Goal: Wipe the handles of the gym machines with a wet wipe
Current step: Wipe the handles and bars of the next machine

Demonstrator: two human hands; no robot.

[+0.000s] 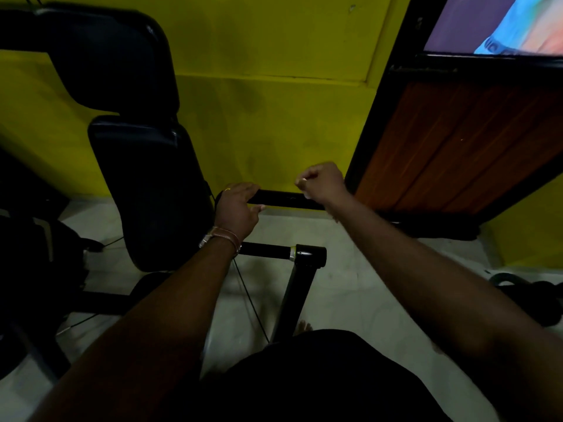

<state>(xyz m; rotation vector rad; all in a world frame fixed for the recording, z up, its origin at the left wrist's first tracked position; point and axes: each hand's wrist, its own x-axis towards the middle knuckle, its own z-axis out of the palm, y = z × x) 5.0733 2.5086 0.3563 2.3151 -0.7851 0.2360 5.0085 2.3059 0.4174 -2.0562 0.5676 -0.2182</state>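
Centre frame: left hand (236, 205) is gripping the black cylindrical foam handle (285, 199); right hand (323, 181) is fisting a small white wet wipe (304, 180). Wiping appears underway; next, pass along the handle.

The handle (285, 198) ran crosswise just before the wall (274, 117), with the left hand (236, 205) round its left end and the right hand (323, 181) at its right end. Left of the handle stood the padded seat back (146, 184). A second bar (265, 250) lay nearer, below the left wrist, joined to a post (292, 296) running down toward the person. A panel (457, 141) stood to the right.
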